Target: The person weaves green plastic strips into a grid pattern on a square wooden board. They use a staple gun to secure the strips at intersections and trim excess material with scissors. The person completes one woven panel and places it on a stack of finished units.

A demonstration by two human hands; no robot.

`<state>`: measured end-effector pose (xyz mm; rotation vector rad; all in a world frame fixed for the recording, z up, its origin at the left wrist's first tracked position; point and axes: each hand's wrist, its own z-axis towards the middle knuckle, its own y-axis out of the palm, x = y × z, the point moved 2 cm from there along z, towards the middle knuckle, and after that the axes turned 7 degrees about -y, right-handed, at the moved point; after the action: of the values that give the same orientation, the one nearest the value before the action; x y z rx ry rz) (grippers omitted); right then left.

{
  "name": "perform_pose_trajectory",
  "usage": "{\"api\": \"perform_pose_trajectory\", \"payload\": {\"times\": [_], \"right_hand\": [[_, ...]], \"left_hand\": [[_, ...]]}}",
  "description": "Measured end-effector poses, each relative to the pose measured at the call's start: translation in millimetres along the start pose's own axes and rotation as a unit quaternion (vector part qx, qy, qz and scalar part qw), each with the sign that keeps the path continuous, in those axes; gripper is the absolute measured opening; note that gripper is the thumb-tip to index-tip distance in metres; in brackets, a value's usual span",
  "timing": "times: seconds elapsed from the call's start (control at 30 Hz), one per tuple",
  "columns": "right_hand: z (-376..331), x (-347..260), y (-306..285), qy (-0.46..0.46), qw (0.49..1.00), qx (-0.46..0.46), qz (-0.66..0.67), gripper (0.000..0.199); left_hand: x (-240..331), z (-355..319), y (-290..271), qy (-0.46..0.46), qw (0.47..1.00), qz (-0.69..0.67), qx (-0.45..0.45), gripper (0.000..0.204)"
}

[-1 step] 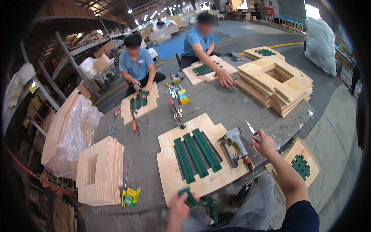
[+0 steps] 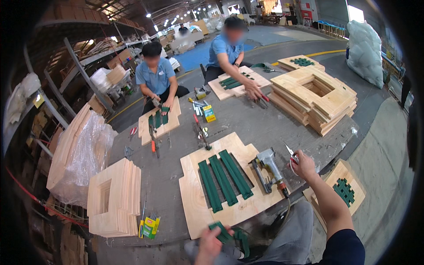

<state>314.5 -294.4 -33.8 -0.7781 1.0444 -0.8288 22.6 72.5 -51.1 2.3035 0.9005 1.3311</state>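
Observation:
Low at the near edge, my left hand (image 2: pixel 210 244) grips a green webbing strap (image 2: pixel 242 244) whose loose length hangs over my lap. My right hand (image 2: pixel 304 164) holds a pair of red-handled scissors (image 2: pixel 289 150), blades pointing up and away to the left. Between my hands lies a pale notched plywood panel (image 2: pixel 193 176). Three parallel green straps (image 2: pixel 223 183) run across its rectangular opening. A grey staple gun (image 2: pixel 267 164) rests on the panel's right side, just left of my right hand, with a hose at its near end.
Plywood frames stand stacked at the left (image 2: pixel 117 198) and far right (image 2: pixel 316 92). A yellow-green box (image 2: pixel 150 227) sits by the left stack. Across the table (image 2: pixel 163 176), two people in blue shirts handle strapped panels. A panel with woven straps (image 2: pixel 343 192) lies below at right.
My left hand has dropped slightly with the strap. The scissors in my right hand have lowered a little. Across the table, the right-hand person's outstretched hand has shifted left.

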Motion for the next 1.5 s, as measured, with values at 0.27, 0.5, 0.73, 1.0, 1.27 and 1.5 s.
{"api": "perform_pose_trajectory", "payload": {"times": [0.27,0.5,0.73,1.0,1.27,1.5], "right_hand": [[11,-38,36,0.036,0.994,-0.096,0.040,0.029],[7,-75,72,0.070,0.985,-0.148,0.062,0.055],[33,-15,50,0.066,0.995,-0.061,0.037,0.047],[67,28,11,0.099,0.973,-0.159,-0.137,0.039],[193,-139,72,-0.128,0.981,-0.088,0.118,0.034],[355,-276,255,-0.117,0.973,-0.054,0.189,0.045]], "left_hand": [[-66,-52,54,-0.094,0.994,0.044,-0.039,0.022],[-23,-36,70,0.057,0.986,0.158,0.008,0.038],[12,-8,-6,0.208,0.824,0.494,0.183,0.033],[149,123,-11,0.277,0.667,0.651,0.233,0.036],[153,241,-55,0.226,0.485,0.828,0.167,0.055],[156,246,-50,0.260,0.504,0.810,0.149,0.053]]}}
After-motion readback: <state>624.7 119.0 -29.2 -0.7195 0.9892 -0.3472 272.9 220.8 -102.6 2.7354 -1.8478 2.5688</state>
